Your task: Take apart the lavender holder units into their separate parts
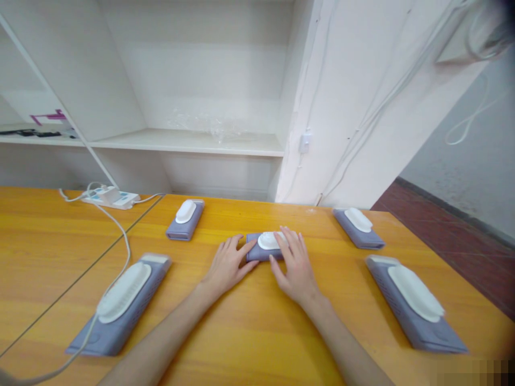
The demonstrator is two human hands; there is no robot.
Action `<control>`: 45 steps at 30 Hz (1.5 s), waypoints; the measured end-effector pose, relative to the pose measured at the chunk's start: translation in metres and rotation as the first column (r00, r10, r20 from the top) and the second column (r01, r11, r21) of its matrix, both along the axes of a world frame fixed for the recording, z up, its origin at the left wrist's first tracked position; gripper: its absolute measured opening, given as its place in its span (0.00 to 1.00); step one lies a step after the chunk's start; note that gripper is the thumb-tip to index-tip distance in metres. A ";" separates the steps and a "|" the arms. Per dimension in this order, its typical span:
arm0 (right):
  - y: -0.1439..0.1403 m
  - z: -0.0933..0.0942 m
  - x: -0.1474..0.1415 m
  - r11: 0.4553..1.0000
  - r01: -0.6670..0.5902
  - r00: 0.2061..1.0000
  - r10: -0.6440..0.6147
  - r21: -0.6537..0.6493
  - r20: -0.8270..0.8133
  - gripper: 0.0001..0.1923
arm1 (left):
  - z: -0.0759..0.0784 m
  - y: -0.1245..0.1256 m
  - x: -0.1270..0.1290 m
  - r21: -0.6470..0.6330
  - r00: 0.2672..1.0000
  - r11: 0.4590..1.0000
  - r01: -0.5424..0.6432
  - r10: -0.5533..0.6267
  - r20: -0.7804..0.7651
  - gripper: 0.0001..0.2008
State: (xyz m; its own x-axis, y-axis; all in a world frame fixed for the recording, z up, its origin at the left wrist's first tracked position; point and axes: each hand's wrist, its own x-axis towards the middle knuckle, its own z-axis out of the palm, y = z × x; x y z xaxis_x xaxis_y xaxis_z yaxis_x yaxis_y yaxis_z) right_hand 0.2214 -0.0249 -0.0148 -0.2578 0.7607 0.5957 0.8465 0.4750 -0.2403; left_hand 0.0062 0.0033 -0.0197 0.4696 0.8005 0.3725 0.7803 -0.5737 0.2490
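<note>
I am resting both hands on the middle device (265, 247), a small grey-purple block with a white oval top, lying on the wooden table (249, 316) straight ahead of me. My left hand (227, 265) is lying open with fingers spread, its fingertips touching the block's left end. My right hand (293, 262) is also lying open and flat, fingers draped over the block's right side and part of the white top; neither hand is closing around it. Four more blocks of the same kind are sitting around it: a far left device (185, 219), a far right device (359, 227), a near left device (120, 303) and a near right device (414, 303), all well apart from my hands. A white cable (120, 236) is running from the near left device toward a power strip (110, 197) at the table's back edge. Behind the table a white shelf (189, 142) is holding some clear plastic wrap (205, 124)
</note>
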 end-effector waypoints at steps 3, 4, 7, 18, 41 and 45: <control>0.018 -0.012 0.031 0.989 0.101 0.995 -0.104 -0.105 -0.015 0.31 | 0.000 0.000 0.001 0.026 1.000 1.000 -0.010 0.010 0.003 0.31; 0.021 -0.016 0.039 0.983 0.095 0.995 -0.100 -0.157 -0.023 0.31 | 0.000 0.000 0.002 0.035 1.000 0.999 -0.015 0.015 0.010 0.32; 0.023 -0.022 0.048 0.970 0.057 0.995 -0.073 -0.235 -0.062 0.32 | 0.001 0.000 0.007 0.064 0.998 0.997 -0.047 0.044 0.047 0.34; 0.017 -0.022 0.043 0.950 -0.021 0.981 -0.041 -0.311 -0.190 0.37 | 0.003 0.009 0.020 -0.015 0.998 1.000 -0.026 0.027 0.058 0.42; 0.017 -0.025 0.043 0.957 0.048 0.999 -0.053 -0.286 -0.011 0.45 | -0.006 0.019 0.017 -0.023 0.988 0.999 0.029 -0.025 0.153 0.42; 0.017 -0.024 0.042 0.954 0.058 0.998 -0.061 -0.293 0.000 0.45 | -0.007 0.019 0.017 -0.030 0.988 0.999 0.033 -0.028 0.151 0.42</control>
State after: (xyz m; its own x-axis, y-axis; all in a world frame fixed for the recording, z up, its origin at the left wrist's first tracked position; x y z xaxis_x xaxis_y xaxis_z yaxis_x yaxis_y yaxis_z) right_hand 0.2634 -0.0080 -0.0386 -0.2024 0.9158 0.3470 0.8681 0.3317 -0.3692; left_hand 0.0228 0.0222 -0.0264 0.4341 0.7994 0.4153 0.7149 -0.5862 0.3811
